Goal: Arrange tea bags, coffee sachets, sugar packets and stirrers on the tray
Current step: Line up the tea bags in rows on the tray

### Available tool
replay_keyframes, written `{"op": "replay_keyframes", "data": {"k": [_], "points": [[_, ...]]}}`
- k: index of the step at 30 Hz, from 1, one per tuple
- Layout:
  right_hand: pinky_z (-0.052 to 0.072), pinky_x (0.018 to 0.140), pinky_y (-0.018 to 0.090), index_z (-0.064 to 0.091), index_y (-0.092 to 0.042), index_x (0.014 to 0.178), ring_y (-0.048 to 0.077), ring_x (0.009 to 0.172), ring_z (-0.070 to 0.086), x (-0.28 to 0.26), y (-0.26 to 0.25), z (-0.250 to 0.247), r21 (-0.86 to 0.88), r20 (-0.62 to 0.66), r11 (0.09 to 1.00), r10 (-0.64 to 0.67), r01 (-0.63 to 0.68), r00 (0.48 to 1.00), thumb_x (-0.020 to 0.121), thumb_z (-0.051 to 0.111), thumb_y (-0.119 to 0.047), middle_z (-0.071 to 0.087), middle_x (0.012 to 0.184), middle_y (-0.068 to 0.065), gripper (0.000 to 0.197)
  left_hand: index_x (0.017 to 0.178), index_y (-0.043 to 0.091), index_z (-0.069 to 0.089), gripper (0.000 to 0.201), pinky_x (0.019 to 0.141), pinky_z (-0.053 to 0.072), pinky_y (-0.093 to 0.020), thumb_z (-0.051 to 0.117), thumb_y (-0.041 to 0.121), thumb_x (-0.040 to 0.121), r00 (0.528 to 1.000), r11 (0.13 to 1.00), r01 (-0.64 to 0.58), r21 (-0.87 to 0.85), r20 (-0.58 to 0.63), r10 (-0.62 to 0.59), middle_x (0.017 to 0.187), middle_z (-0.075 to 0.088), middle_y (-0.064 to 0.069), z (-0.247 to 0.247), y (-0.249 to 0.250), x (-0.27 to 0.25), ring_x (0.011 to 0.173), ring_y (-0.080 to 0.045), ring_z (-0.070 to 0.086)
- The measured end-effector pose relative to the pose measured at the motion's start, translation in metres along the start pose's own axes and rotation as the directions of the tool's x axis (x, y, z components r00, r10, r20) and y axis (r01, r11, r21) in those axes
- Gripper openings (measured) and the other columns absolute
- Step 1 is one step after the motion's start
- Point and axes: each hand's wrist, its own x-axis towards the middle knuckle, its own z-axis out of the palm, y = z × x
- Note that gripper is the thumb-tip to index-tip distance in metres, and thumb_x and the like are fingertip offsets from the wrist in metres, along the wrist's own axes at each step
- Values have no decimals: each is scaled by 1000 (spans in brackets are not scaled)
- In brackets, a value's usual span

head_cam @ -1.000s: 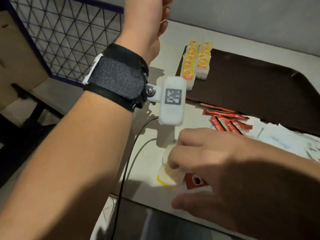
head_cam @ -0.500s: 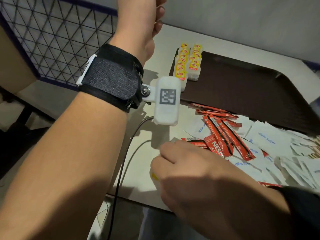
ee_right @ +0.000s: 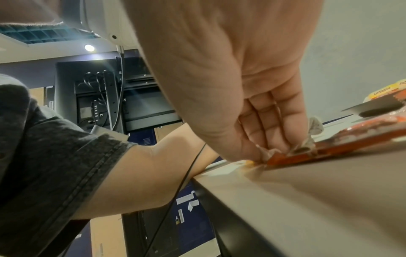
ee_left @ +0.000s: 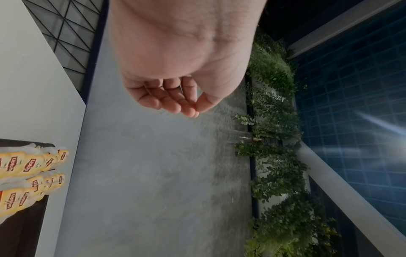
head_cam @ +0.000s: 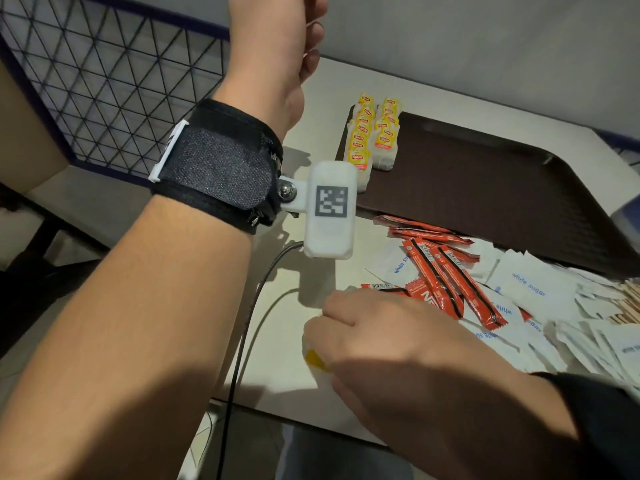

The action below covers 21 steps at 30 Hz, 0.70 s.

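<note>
My right hand is at the table's front edge, its fingers curled down on a white tea bag with a yellow tag. In the right wrist view the right hand's fingertips pinch the tea bag's paper beside a red coffee sachet. My left hand is raised high over the table's left side, fingers loosely curled and holding nothing. Two rows of yellow-tagged tea bags lie on the left end of the dark brown tray. Red coffee sachets lie on white sugar packets.
Wooden stirrers show at the right edge among more sugar packets. A black cable hangs from the left wrist camera across the table's front left. A black wire grid panel stands left of the table.
My right hand's fingers, spread over the tea bag a second ago, have curled in and taken hold of it. The left arm has stayed raised.
</note>
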Motion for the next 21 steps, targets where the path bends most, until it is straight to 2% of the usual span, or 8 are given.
{"op": "replay_keyframes", "data": {"k": [2,5,8,11,13,18,20,21], "points": [[49,44,33,62,-22,77,22,59,56,-3,4,-11,58,-13,998,16,-16,1000,67,75,-23,53,70,-4,17,88,16,62,16,56,45,-22,51,12,100,1000,1000,7,26,4,-7,70,68,7,-1,3,-2,54,-6,54],[54,65,31,71,-28,89,7,71,60,-10,26,-30,283,-99,959,63,-33,993,83,62,-28,63,78,-11,11,83,18,65,15,59,45,-25,58,13,96,999,996,-16,85,34,14,70,66,7,-1,4,-6,56,-7,54],[57,65,38,79,-23,90,18,68,69,-25,53,-51,597,-195,802,159,-11,968,86,77,-13,75,79,-3,11,76,20,63,15,57,42,-25,66,18,91,997,989,-6,150,78,-6,70,64,7,3,7,-9,56,-9,52],[61,75,46,81,-15,88,35,78,73,-33,81,-74,784,-198,621,253,-2,947,73,84,-13,77,84,14,15,93,18,69,15,65,48,-27,64,33,94,972,971,45,233,215,-96,78,69,5,13,9,-20,69,-13,60],[61,75,35,80,-12,87,30,76,71,-35,96,-86,853,-232,521,332,27,914,66,82,-17,75,86,21,22,102,19,69,32,76,51,-32,57,48,95,903,943,90,320,374,-213,88,72,1,25,8,-34,82,-16,65],[57,68,30,76,-2,90,32,75,62,-30,124,-105,889,-380,408,406,208,831,65,79,-12,67,92,37,27,113,21,69,57,78,47,-36,46,65,86,580,878,219,425,667,-468,102,72,-6,49,-6,-75,93,-27,65],[55,64,30,77,-3,91,33,74,60,-25,140,-112,897,-389,379,432,228,814,65,79,-11,66,90,36,27,108,24,76,52,82,51,-38,46,63,89,511,878,264,398,715,-478,109,75,-9,51,-13,-82,99,-29,69],[54,62,29,77,-5,91,32,72,60,-22,148,-116,904,-382,361,450,227,807,66,79,-10,67,87,31,25,111,23,77,52,85,54,-39,47,61,90,512,882,269,387,718,-472,112,75,-11,51,-15,-82,100,-28,70]]}}
